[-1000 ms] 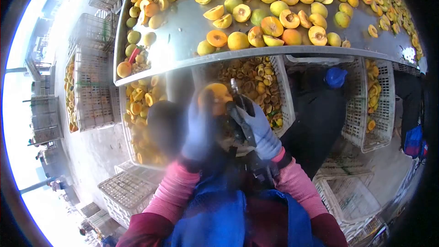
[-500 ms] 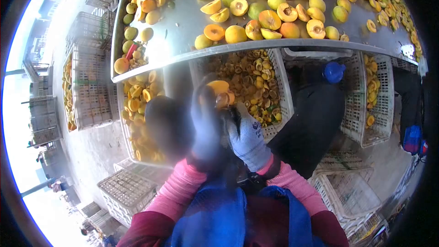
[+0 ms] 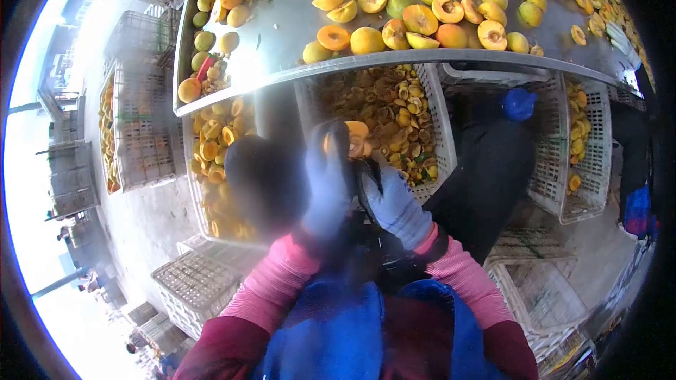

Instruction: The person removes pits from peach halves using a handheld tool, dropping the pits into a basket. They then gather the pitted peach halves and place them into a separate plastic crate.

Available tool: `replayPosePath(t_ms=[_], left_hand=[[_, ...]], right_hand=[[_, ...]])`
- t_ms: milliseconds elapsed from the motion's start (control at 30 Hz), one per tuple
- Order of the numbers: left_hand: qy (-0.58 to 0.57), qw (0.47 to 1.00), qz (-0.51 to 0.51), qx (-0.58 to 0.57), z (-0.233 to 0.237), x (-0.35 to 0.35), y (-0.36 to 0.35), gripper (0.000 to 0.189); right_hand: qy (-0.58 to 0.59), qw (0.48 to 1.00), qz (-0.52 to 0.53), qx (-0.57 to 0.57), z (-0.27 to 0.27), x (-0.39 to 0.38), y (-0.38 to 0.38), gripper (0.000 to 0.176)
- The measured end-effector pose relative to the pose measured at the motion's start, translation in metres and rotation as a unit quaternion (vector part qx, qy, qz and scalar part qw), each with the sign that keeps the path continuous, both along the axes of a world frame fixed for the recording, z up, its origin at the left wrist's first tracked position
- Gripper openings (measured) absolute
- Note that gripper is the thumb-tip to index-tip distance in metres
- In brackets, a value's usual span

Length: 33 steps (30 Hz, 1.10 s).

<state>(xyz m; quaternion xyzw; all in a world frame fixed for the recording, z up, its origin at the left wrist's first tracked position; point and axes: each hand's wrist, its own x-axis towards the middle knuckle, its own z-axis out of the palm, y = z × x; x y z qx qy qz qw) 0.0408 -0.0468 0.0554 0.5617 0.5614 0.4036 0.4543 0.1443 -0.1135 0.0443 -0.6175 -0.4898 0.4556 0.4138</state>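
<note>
In the middle of the head view, my left hand (image 3: 327, 179), in a pale blue glove with a dark palm, is closed around a cut yellow peach (image 3: 358, 138). Its orange flesh and brownish hollow show above the fingers. Close beside it, my right hand (image 3: 396, 204), gloved alike, has its fingers curled in against the fruit's lower side. Whatever lies in that grip is hidden by dark glove and shadow. Both hands are over my lap, in front of a white crate (image 3: 442, 123) of peach scraps. Part of the left hand is blurred.
A metal table (image 3: 289, 39) bears many halved peaches (image 3: 420, 20) and a red-handled tool (image 3: 205, 68). Crates of peach halves (image 3: 211, 149) stand left and right (image 3: 556, 162). Another person's gloved hand (image 3: 621, 41) reaches over the table at far right. A blue object (image 3: 519, 104) is near my knee.
Both my hands have shifted slightly right in view, with the peach still in the left. Another person's gloved hand has appeared over the table at far right.
</note>
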Motion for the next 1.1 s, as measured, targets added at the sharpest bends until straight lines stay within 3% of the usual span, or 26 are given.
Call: replayPosePath(t_ms=[33,100,167,233,300,433,500,567,600,633,667,700,733,900,1000,1033,1067,1100], left_hand=[[-0.109,0.99,-0.001,-0.088,0.006,0.003,-0.002,0.03],[0.027,0.997,-0.042,0.056,-0.023,-0.009,-0.004,0.027],[0.048,0.994,-0.07,0.075,-0.029,-0.01,0.002,0.026],[-0.04,0.995,-0.082,-0.043,-0.013,-0.008,0.003,0.024],[0.064,0.986,-0.151,0.021,-0.01,-0.013,0.009,0.025],[0.048,0.983,-0.158,-0.074,0.01,-0.005,0.008,0.026],[0.035,0.981,-0.163,-0.095,0.007,-0.006,0.009,0.027],[0.025,0.976,-0.191,-0.105,0.004,-0.009,0.016,0.027],[0.048,0.975,-0.203,-0.073,-0.001,-0.011,0.017,0.027],[0.071,0.973,-0.217,-0.046,-0.007,-0.013,0.015,0.028],[0.092,0.969,-0.23,-0.016,-0.012,-0.014,0.015,0.028],[-0.023,0.972,-0.17,-0.162,-0.013,-0.012,0.015,0.026],[0.01,0.975,-0.185,-0.12,-0.012,-0.012,0.015,0.025],[0.141,0.938,-0.307,0.081,-0.019,-0.027,0.026,0.025],[-0.038,0.959,-0.27,-0.082,-0.015,-0.027,0.021,0.03],[-0.139,0.961,-0.185,-0.149,-0.01,-0.02,0.009,0.034],[-0.425,0.809,-0.112,-0.391,-0.046,-0.033,0.01,0.032],[-0.453,0.813,-0.038,-0.363,-0.042,-0.03,0.007,0.028]], right_hand=[[0.008,1.0,0.017,-0.013,0.0,0.003,0.0,0.035],[-0.018,0.996,0.04,-0.075,0.006,0.007,-0.003,0.034],[0.014,0.996,0.031,-0.083,0.003,0.009,-0.004,0.034],[0.111,0.993,-0.009,-0.047,-0.009,0.001,-0.011,0.035],[0.097,0.994,-0.015,-0.051,-0.012,0.0,-0.017,0.034],[0.124,0.991,-0.016,-0.048,-0.012,-0.002,-0.023,0.035],[0.238,0.97,0.005,-0.048,-0.023,-0.006,-0.023,0.037],[0.474,0.869,0.021,-0.137,-0.026,-0.003,-0.022,0.041],[0.634,0.741,0.024,-0.22,-0.008,0.003,-0.018,0.042],[0.764,0.574,0.024,-0.295,0.002,0.005,-0.017,0.044],[0.81,0.508,0.067,-0.284,-0.005,0.004,-0.017,0.046],[0.85,0.439,0.108,-0.271,-0.016,0.002,-0.016,0.049],[0.882,0.367,0.15,-0.255,-0.023,0.001,-0.016,0.052],[0.906,0.294,0.169,-0.255,-0.028,-0.009,-0.02,0.049],[0.912,0.278,0.193,-0.23,-0.023,-0.015,-0.016,0.047],[0.914,0.277,0.201,-0.216,-0.021,-0.017,-0.015,0.047],[0.906,0.316,0.209,-0.191,-0.02,-0.017,-0.014,0.047],[0.894,0.356,0.216,-0.165,-0.02,-0.014,-0.013,0.048]])
